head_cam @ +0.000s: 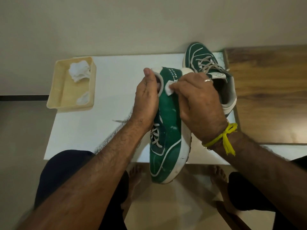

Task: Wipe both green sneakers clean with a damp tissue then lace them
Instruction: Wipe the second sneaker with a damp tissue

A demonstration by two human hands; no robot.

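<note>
Your left hand (146, 98) grips the near sneaker (167, 130) at its collar, fingers inside the opening, toe pointing towards you. Your right hand (197, 100) pinches a tissue (169, 87) against its green side. The second sneaker (214, 70) lies on the white table (108, 90), beside a tray (58, 97) holding crumpled tissues.

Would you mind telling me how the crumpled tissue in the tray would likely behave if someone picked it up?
The tissue looks crumpled and limp, so probably floppy and light. If damp, it may tear or cling to the tray.
</note>
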